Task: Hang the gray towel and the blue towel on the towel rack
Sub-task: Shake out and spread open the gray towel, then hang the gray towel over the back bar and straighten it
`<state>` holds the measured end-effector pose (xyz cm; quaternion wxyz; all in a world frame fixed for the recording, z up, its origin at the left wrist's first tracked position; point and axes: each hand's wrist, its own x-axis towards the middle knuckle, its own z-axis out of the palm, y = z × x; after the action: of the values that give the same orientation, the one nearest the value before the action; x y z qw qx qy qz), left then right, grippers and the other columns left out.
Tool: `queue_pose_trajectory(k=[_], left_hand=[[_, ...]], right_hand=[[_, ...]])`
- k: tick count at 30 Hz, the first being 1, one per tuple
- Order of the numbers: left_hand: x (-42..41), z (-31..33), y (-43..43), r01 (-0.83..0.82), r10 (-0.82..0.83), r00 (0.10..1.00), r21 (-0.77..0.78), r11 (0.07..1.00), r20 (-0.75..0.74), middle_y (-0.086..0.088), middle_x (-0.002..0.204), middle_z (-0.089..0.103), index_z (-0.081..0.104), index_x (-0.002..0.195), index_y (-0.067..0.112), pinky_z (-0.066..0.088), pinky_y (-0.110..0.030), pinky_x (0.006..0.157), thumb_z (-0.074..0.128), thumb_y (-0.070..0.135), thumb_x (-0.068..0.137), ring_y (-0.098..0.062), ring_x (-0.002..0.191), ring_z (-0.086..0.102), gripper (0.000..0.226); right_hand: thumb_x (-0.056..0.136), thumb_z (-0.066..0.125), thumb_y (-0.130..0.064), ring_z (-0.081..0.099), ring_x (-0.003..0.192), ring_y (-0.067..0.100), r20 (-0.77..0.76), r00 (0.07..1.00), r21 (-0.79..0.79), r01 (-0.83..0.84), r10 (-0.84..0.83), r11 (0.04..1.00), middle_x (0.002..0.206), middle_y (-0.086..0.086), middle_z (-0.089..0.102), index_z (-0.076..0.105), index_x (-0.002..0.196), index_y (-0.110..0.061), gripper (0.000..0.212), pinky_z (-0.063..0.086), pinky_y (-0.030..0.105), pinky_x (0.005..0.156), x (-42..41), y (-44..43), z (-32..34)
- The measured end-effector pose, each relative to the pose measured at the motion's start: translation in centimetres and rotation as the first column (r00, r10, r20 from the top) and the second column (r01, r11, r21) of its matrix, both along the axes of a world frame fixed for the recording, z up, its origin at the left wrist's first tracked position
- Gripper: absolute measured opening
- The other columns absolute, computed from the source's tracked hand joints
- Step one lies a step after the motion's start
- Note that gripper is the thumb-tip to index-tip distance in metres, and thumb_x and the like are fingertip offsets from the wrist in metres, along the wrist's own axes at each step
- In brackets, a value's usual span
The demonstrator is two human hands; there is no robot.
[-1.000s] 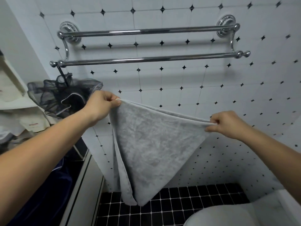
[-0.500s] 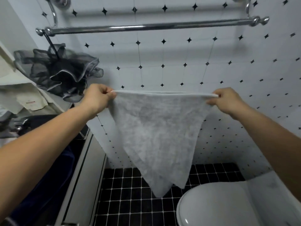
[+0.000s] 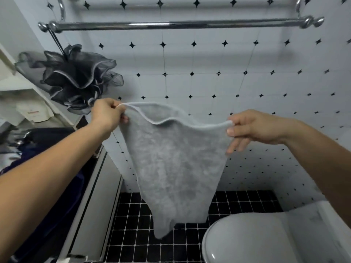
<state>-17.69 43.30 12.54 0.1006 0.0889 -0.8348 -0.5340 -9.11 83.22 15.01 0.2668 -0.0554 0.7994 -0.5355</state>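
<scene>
Below the chrome towel rack, I hold the gray towel spread in the air, well apart from the bar. Its top edge runs left to right between my hands, sagging in a wave near the middle, and the cloth tapers downward to a blunt point over the floor. My left hand is clamped on the left corner, fingers curled tight around the hem. My right hand pinches the right corner between thumb and forefinger, the other fingers loose behind the cloth. Far behind is a white tiled wall with small black diamonds; below, a black tiled floor and a white toilet lid at near right. A dark mesh bath sponge hangs from the rack's left end. The towel is pale gray, plush, with a lighter stitched hem.
</scene>
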Motion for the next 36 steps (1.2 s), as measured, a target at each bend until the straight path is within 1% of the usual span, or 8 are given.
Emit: queue_pose_trajectory(k=[5,10,13,16,19,23,30,36], left_hand=[[0.5,0.4,0.1,0.042,-0.040,0.998,0.047,0.998,-0.048,-0.009,0.069,0.058,0.056,0.079,0.011,0.055,-0.021,0.048,0.061,0.000,0.090,-0.009,0.038,0.059,0.017],[-0.1,1.3,1.9,0.035,-0.033,0.999,0.134,0.990,-0.016,-0.011,0.082,0.060,0.058,0.106,0.003,0.059,-0.025,0.059,0.060,-0.003,0.090,-0.014,0.046,0.059,0.018],[-0.1,2.4,1.8,0.076,-0.076,0.997,0.114,0.991,-0.003,-0.016,0.074,0.060,0.064,0.088,-0.001,0.059,-0.024,0.055,0.060,-0.010,0.087,-0.014,0.046,0.058,0.009],[-0.1,3.7,2.2,0.068,-0.072,0.997,0.203,0.977,0.011,-0.015,0.067,0.056,0.060,0.090,-0.001,0.053,-0.023,0.042,0.056,-0.004,0.092,-0.014,0.042,0.057,0.005],[-0.1,5.0,3.1,0.078,-0.091,0.995,0.258,0.963,0.042,-0.012,0.073,0.058,0.055,0.095,0.006,0.048,-0.024,0.034,0.050,0.007,0.098,-0.017,0.045,0.065,0.006],[-0.9,6.3,4.9,0.100,-0.099,0.995,0.321,0.942,-0.018,-0.017,0.076,0.058,0.052,0.088,0.004,0.054,-0.023,0.041,0.050,0.005,0.098,-0.017,0.044,0.065,0.010],[-3.7,8.8,6.3,0.160,-0.067,0.981,0.559,0.813,-0.183,-0.021,0.083,0.067,0.064,0.097,-0.013,0.059,-0.022,0.064,0.062,-0.013,0.083,-0.021,0.064,0.070,0.015],[-6.6,10.7,6.9,0.160,0.026,0.971,0.723,0.672,-0.239,-0.013,0.078,0.067,0.058,0.097,0.002,0.049,-0.018,0.038,0.046,-0.012,0.093,-0.015,0.049,0.069,0.019]], right_hand=[[0.099,0.050,-0.008,0.075,0.078,0.033,-0.048,0.844,-0.175,0.519,-0.534,0.837,0.096,0.028,0.060,0.050,0.090,0.001,0.013,0.062,0.028,0.064,-2.1,1.2,0.4],[0.102,0.044,-0.017,0.070,0.090,0.046,0.017,0.838,-0.295,0.525,-0.545,0.798,0.093,0.010,0.047,0.049,0.112,-0.002,0.018,0.061,0.037,0.058,-3.6,1.1,0.2],[0.101,0.046,-0.015,0.072,0.085,0.041,0.028,0.804,-0.379,0.558,-0.594,0.738,0.097,0.013,0.050,0.031,0.140,0.005,0.046,0.062,0.037,0.065,-4.2,2.5,0.6],[0.081,0.072,-0.018,0.074,0.086,0.034,-0.127,0.855,-0.341,0.438,-0.503,0.832,0.107,0.032,0.067,0.049,0.122,0.014,0.057,0.061,0.029,0.067,-4.2,3.1,0.9],[0.063,0.082,-0.006,0.075,0.075,0.027,-0.300,0.812,-0.231,0.448,-0.501,0.864,0.081,0.019,0.076,0.067,0.095,0.003,0.037,0.058,0.021,0.062,-4.5,3.5,1.9],[0.083,0.064,0.011,0.074,0.062,0.023,-0.198,0.672,-0.374,0.621,-0.714,0.688,0.078,0.021,0.072,0.064,0.102,0.009,0.019,0.059,0.023,0.055,-6.7,4.3,2.8],[0.088,0.064,0.003,0.072,0.053,0.021,0.093,0.634,-0.626,0.636,-0.767,0.451,0.087,0.017,0.065,0.056,0.092,-0.001,0.010,0.058,0.025,0.047,-10.6,3.9,5.7],[0.087,0.060,0.009,0.071,0.052,0.021,0.145,0.630,-0.763,0.562,-0.763,0.319,0.064,0.012,0.071,0.061,0.087,-0.001,0.010,0.055,0.023,0.045,-15.1,3.0,7.4]])
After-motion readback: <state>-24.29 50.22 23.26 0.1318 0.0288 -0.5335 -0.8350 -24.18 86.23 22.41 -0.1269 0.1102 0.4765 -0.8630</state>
